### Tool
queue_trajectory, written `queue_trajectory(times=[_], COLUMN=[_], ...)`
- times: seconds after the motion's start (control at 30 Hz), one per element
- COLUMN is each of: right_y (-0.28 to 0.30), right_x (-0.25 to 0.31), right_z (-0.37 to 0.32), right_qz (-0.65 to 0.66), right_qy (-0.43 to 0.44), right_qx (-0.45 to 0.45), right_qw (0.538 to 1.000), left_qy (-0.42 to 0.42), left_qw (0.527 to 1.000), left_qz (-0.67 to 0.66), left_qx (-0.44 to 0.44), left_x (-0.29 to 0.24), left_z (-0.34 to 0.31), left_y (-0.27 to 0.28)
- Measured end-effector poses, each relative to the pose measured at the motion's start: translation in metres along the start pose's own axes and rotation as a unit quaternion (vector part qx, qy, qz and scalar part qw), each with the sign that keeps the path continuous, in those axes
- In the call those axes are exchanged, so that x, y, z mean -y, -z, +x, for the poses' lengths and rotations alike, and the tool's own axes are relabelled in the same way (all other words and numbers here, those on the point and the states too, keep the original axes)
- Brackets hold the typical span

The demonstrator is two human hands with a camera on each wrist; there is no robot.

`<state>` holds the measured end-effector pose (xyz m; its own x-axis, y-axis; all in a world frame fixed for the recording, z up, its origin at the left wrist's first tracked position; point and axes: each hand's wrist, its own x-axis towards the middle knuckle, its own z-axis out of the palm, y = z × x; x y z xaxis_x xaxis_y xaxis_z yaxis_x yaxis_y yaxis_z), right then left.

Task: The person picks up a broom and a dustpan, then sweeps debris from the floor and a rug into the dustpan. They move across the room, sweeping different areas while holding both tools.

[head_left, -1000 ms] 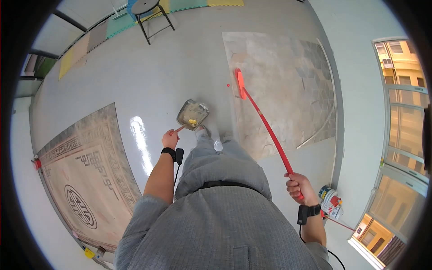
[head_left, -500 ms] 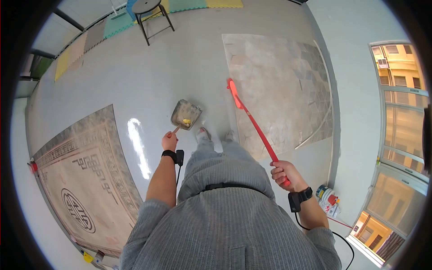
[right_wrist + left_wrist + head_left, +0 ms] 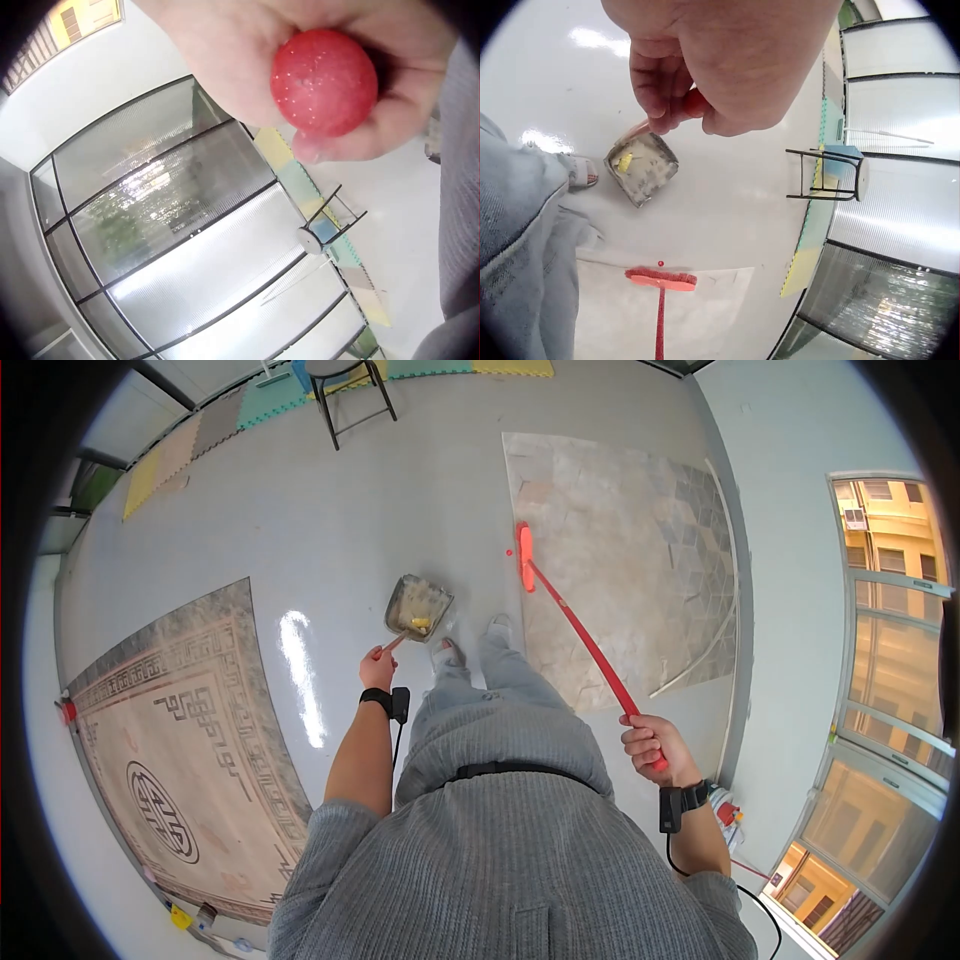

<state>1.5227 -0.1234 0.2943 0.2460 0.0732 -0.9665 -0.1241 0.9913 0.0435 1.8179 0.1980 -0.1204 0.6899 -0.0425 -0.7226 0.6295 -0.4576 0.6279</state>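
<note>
In the head view my left hand (image 3: 377,667) grips the handle of a dustpan (image 3: 407,592), which sits low by my feet. A crumpled yellow scrap (image 3: 421,623) lies in the pan, among greyish dirt. My right hand (image 3: 655,748) is wrapped round the upper part of a red broom (image 3: 597,652). Its rounded red end (image 3: 324,82) pokes out of the fist in the right wrist view. The broom head (image 3: 526,557) rests along the left edge of a grey patterned mat (image 3: 610,580). Just left of the bristles, a small red round bit (image 3: 661,263) lies on the floor.
A beige patterned rug (image 3: 190,760) covers the floor at left. A black-legged stool (image 3: 352,405) stands ahead near coloured foam tiles (image 3: 273,402). A thin pale strip (image 3: 690,672) lies across the mat's right side. Containers (image 3: 728,812) stand by the right wall.
The broom head went left over the red bit, then came back right, leaving it in view. My right hand moved left, then back right. One foot has stepped forward.
</note>
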Motion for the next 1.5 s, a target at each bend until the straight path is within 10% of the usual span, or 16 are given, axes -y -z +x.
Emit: queue_trajectory(times=[0.73,1.5], right_y=[0.036,0.068], right_x=[0.073,0.165], right_z=[-0.064,-0.017], right_qz=[-0.215,-0.217], right_qy=[0.055,-0.009], right_qx=[-0.07,0.067], right_qw=[0.973,0.974], left_qy=[-0.007,-0.026], left_qw=[0.996,0.998], left_qz=[0.076,0.053], left_qx=[-0.047,-0.006], left_x=[-0.041,-0.113], left_z=[-0.006,-0.051], left_y=[-0.067,-0.132])
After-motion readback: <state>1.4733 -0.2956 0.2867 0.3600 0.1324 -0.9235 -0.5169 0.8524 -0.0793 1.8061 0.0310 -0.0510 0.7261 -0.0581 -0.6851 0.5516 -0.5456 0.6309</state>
